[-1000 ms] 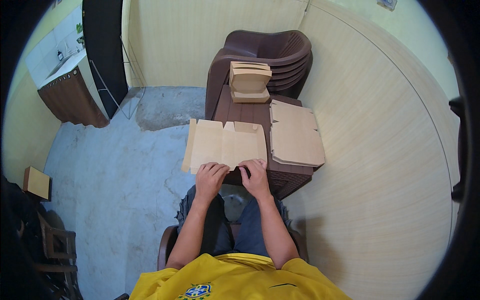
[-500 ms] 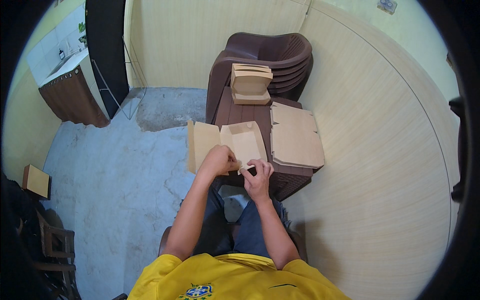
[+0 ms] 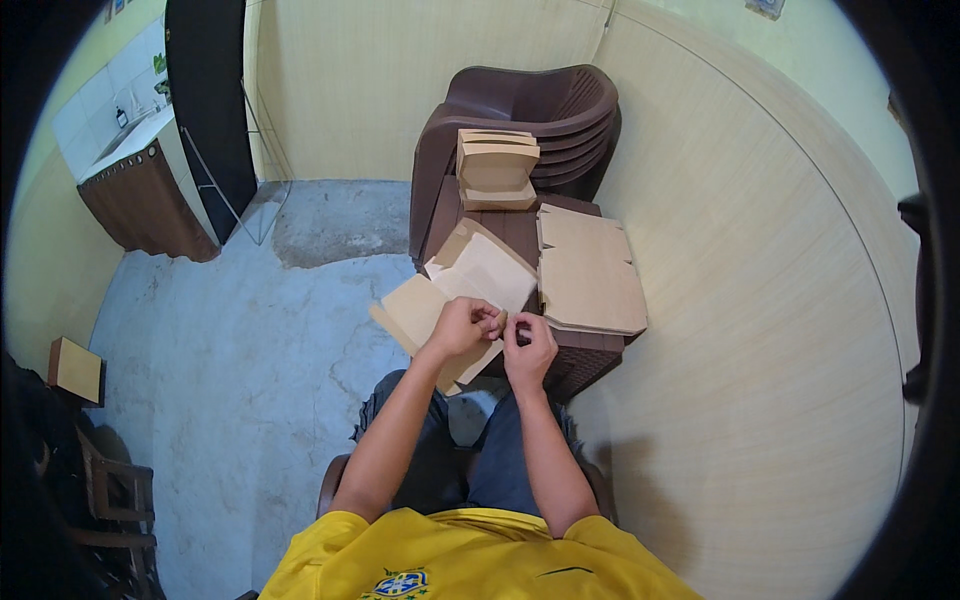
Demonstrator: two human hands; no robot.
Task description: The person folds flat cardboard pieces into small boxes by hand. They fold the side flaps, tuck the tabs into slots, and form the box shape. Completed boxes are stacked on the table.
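A flat tan cardboard box blank [image 3: 470,280] lies tilted over the near edge of a dark brown table [image 3: 515,228]. My left hand [image 3: 462,325] grips its near edge, fingers curled on a small flap. My right hand [image 3: 530,345] is beside it, pinching the same flap. A stack of flat cardboard blanks [image 3: 590,270] lies on the table's right side. Several folded cardboard boxes [image 3: 495,165] are piled at the table's far end.
Stacked dark brown plastic chairs [image 3: 545,105] stand behind the table. A cream panelled wall [image 3: 760,300] curves along the right. A sink cabinet [image 3: 140,195] and a dark door are at the far left. A small cardboard box [image 3: 75,368] sits on the grey concrete floor at left.
The flat blank has been lifted and turned from lying square on the table to tilted toward me. Both hands moved from pressing it flat to pinching a flap at its near edge.
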